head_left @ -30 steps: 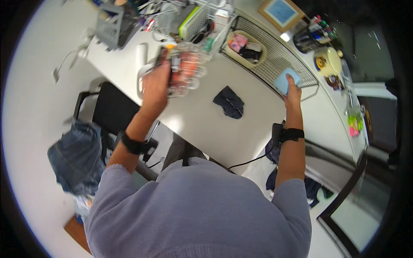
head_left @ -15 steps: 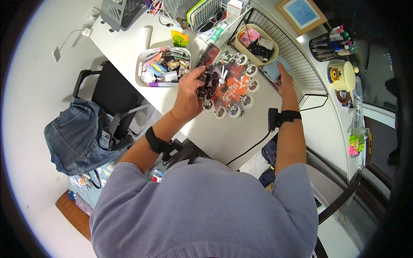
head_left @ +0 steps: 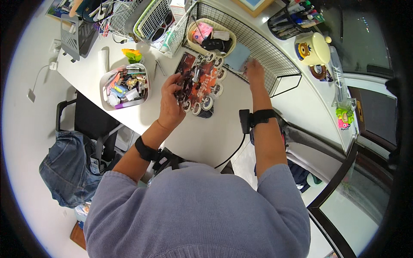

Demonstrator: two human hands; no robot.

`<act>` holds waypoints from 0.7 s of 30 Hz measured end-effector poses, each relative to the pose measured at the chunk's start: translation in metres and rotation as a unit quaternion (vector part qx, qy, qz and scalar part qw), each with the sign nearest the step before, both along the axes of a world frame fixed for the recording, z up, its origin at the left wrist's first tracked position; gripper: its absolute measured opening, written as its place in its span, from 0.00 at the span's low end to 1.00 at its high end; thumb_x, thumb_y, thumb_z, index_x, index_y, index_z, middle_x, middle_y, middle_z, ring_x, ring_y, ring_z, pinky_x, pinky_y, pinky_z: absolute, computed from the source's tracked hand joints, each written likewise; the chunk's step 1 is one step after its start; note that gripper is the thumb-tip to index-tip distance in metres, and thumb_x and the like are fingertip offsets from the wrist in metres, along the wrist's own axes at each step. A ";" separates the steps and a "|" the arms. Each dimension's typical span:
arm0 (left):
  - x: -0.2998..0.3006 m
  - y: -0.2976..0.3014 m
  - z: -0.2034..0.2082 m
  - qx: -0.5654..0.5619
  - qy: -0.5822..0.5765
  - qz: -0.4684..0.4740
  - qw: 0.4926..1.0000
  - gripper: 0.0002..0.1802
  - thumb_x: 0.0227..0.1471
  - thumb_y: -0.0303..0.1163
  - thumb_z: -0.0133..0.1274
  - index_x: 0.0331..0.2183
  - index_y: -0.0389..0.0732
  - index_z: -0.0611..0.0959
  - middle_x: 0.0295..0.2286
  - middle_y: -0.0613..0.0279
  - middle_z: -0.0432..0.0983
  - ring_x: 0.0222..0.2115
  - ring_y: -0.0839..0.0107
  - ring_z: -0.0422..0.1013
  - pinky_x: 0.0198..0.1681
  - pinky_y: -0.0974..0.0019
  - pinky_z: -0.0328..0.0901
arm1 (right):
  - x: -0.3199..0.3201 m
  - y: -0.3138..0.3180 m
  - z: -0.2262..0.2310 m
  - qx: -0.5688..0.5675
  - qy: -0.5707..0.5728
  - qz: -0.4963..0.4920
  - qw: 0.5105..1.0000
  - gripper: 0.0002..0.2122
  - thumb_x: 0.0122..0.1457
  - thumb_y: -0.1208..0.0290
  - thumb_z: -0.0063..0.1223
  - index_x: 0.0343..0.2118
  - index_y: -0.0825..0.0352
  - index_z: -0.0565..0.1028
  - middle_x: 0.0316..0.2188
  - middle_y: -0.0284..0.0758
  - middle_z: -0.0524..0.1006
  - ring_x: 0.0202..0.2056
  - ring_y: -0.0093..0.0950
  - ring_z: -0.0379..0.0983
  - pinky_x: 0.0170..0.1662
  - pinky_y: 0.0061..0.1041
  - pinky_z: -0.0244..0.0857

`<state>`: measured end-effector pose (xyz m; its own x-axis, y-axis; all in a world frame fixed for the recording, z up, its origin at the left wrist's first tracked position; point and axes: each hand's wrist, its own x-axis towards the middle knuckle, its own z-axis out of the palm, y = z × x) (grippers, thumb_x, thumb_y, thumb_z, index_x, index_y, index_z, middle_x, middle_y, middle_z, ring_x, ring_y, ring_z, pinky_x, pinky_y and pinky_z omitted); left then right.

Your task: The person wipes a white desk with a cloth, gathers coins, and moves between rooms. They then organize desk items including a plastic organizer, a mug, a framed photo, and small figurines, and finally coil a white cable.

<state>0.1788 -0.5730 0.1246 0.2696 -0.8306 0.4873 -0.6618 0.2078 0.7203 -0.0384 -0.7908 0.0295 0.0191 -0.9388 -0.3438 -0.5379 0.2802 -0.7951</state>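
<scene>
My left hand (head_left: 170,103) is closed on the left edge of a decorative clock (head_left: 201,88), a red and dark printed panel ringed with round white discs. The clock is held tilted above the white desk. A dark cylinder shows beneath its lower edge. My right hand (head_left: 255,72) reaches into a black wire basket (head_left: 275,71), at the right side of a flat light-blue case (head_left: 237,56). Its fingertips are blurred, and whether they grip anything is unclear. The blue case lies beside a cream oval basket (head_left: 232,45) with a pink packet and black items in it.
A white bin of small stationery (head_left: 103,92) stands left on the desk (head_left: 172,139). Behind are a white wire basket (head_left: 174,43) with sunglasses and a yellow flower (head_left: 132,55). A pen holder (head_left: 279,28) and cream bear jar (head_left: 313,50) stand right. A denim bag (head_left: 71,167) hangs on a chair.
The view has shifted to the right. The clock is tilted more steeply in my left hand. My right hand, earlier holding the blue case, is now at its right edge, with the case lying in the wire basket.
</scene>
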 end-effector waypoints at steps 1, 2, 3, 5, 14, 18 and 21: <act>-0.005 0.000 -0.003 0.003 0.004 0.002 1.000 0.29 0.36 0.19 0.61 0.38 0.37 0.61 0.48 0.43 0.60 0.45 0.51 0.64 0.47 0.60 0.62 | -0.004 0.002 0.001 0.005 0.021 0.050 0.998 0.20 0.58 0.64 0.41 0.49 0.74 0.66 0.39 0.46 0.74 0.36 0.38 0.73 0.39 0.33 0.66; -0.010 -0.002 0.000 0.008 0.001 0.003 1.000 0.29 0.36 0.19 0.60 0.38 0.37 0.61 0.48 0.43 0.60 0.45 0.51 0.64 0.47 0.60 0.62 | -0.007 0.003 0.003 0.009 0.040 0.100 0.994 0.21 0.57 0.65 0.41 0.50 0.75 0.65 0.40 0.46 0.74 0.36 0.37 0.73 0.39 0.32 0.67; -0.016 0.001 0.002 0.014 -0.005 0.010 1.000 0.29 0.36 0.19 0.60 0.38 0.37 0.61 0.48 0.43 0.60 0.45 0.52 0.64 0.47 0.60 0.62 | -0.003 0.005 0.011 0.032 -0.009 0.064 0.997 0.21 0.57 0.67 0.42 0.51 0.75 0.64 0.41 0.47 0.73 0.36 0.38 0.73 0.40 0.32 0.67; -0.029 0.005 0.005 0.027 -0.025 0.027 0.999 0.29 0.36 0.18 0.60 0.38 0.37 0.61 0.48 0.44 0.60 0.45 0.52 0.64 0.47 0.61 0.62 | 0.002 0.009 0.026 0.083 -0.105 -0.007 0.991 0.22 0.55 0.70 0.43 0.52 0.76 0.60 0.44 0.49 0.70 0.38 0.40 0.72 0.43 0.32 0.68; -0.110 0.010 -0.012 -0.010 0.462 0.098 0.881 0.26 0.33 0.11 0.52 0.36 0.38 0.62 0.43 0.44 0.63 0.43 0.56 0.65 0.47 0.64 0.62 | -0.033 0.044 0.042 -0.118 -0.136 0.139 0.974 0.27 0.54 0.75 0.48 0.56 0.69 0.53 0.48 0.41 0.67 0.46 0.31 0.68 0.48 0.28 0.64; -0.120 0.004 -0.009 -0.015 -0.065 0.170 0.983 0.23 0.30 0.14 0.51 0.35 0.35 0.68 0.44 0.45 0.67 0.40 0.50 0.65 0.43 0.55 0.60 | -0.054 0.125 0.135 0.214 -0.350 0.370 0.834 0.24 0.55 0.71 0.50 0.54 0.67 0.58 0.44 0.34 0.68 0.43 0.24 0.67 0.46 0.24 0.64; -0.151 0.003 0.002 0.001 -0.127 0.156 0.979 0.26 0.33 0.22 0.58 0.38 0.33 0.68 0.48 0.41 0.63 0.46 0.47 0.62 0.48 0.51 0.57 | -0.047 0.158 0.135 0.158 -0.375 0.174 0.897 0.16 0.56 0.68 0.50 0.47 0.69 0.67 0.40 0.32 0.71 0.42 0.23 0.69 0.41 0.23 0.68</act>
